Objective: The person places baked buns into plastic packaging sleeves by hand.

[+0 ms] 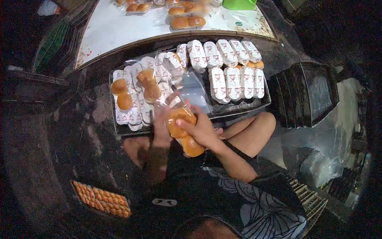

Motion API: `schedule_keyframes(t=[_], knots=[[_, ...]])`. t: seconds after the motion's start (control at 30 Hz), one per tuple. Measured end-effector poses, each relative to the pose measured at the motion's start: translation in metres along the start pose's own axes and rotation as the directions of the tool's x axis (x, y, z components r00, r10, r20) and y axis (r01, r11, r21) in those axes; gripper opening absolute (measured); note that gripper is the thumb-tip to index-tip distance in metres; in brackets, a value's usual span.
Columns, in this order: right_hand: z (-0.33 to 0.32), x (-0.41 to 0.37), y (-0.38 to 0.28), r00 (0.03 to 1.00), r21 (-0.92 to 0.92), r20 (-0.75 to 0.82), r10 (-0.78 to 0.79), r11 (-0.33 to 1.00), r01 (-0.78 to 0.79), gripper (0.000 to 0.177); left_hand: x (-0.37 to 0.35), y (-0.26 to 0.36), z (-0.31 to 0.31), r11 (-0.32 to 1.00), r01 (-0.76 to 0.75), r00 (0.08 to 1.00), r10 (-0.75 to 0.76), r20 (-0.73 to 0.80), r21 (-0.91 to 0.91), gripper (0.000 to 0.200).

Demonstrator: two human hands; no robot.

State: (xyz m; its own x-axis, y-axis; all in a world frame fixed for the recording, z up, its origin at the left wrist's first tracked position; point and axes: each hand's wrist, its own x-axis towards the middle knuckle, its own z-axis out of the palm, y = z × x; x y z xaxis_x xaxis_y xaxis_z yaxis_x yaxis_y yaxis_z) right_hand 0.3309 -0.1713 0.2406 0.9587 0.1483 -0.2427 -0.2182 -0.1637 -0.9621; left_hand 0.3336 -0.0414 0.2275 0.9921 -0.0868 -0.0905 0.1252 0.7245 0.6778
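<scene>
Bagging seems in hand, the right hand (203,129) clamping thumb and fingers on the joined buns (193,147) near the tray (240,112), the blurred left hand's (160,126) finger spacing I cannot tell, and the next move looks to need gentle steadiness.

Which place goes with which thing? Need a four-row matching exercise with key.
1. Green container
2. Black tray stack
3. Rows of buns
4. Bagged rolls

A. Lower left of the view
B. Gripped by the right hand
C. On the white tabletop
D. Right side of the view, below tabletop level

Pairs: 1-C, 2-D, 3-A, 4-B
</scene>
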Motion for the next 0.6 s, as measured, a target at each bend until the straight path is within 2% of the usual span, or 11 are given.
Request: schedule_keyframes(t=[0.1, 0.13, 0.17, 0.2, 0.27, 0.3, 0.37, 0.43, 0.5, 0.57, 0.6], knots=[[-0.002, 0.003, -0.007, 0.999, -0.103, -0.024, 0.048, 0.993, -0.050, 0.066, -0.008, -0.024, 0.003, 0.998, -0.051, 0.984, 0.045, -0.174, -0.026, 0.064], [-0.001, 0.003, -0.003, 1.000, -0.046, 0.024, -0.002, 0.999, 0.003, 0.067, -0.006, -0.044, -0.037, 0.981, -0.001, 0.988, -0.029, -0.151, -0.195, 0.062], [0.001, 0.000, 0.004, 0.996, 0.013, 0.068, -0.050, 0.999, 0.049, 0.067, -0.004, -0.036, -0.040, 0.980, 0.000, 0.988, -0.032, -0.154, -0.200, 0.062], [0.004, -0.007, 0.013, 0.977, 0.033, 0.122, -0.173, 0.985, 0.170, 0.065, -0.003, -0.023, -0.035, 0.960, -0.007, 0.999, -0.006, -0.044, -0.280, 0.061], [-0.002, -0.013, 0.012, 0.986, 0.018, 0.146, -0.082, 0.997, 0.080, 0.065, -0.001, -0.004, -0.015, 0.898, 0.087, 0.982, -0.004, 0.189, -0.431, 0.076], [-0.004, -0.015, 0.009, 0.986, 0.004, 0.164, 0.011, 1.000, -0.012, 0.066, -0.005, -0.012, -0.012, 0.898, 0.085, 0.983, -0.003, 0.186, -0.432, 0.076], [0.001, -0.001, 0.010, 0.998, 0.004, 0.038, -0.059, 0.998, 0.059, 0.066, -0.016, -0.039, -0.009, 0.992, -0.021, 0.967, -0.011, -0.254, -0.126, 0.079], [0.005, 0.005, 0.002, 0.993, 0.009, -0.115, 0.010, 1.000, -0.009, 0.069, -0.015, -0.044, -0.011, 0.980, -0.067, 0.976, 0.026, -0.215, -0.186, 0.081], [0.005, -0.004, 0.006, 0.995, -0.036, -0.084, -0.054, 0.998, 0.051, 0.071, -0.018, -0.016, 0.005, 0.975, 0.123, 0.992, -0.118, 0.037, -0.183, 0.081], [0.008, -0.003, 0.002, 0.999, 0.032, -0.046, -0.026, 0.999, 0.028, 0.072, -0.027, -0.030, 0.010, 0.959, 0.133, 0.991, -0.133, 0.017, -0.249, 0.080], [0.003, 0.004, 0.000, 0.996, -0.013, -0.078, 0.049, 0.999, -0.050, 0.071, -0.035, -0.045, 0.011, 0.980, 0.047, 0.990, -0.072, -0.125, -0.194, 0.080]])
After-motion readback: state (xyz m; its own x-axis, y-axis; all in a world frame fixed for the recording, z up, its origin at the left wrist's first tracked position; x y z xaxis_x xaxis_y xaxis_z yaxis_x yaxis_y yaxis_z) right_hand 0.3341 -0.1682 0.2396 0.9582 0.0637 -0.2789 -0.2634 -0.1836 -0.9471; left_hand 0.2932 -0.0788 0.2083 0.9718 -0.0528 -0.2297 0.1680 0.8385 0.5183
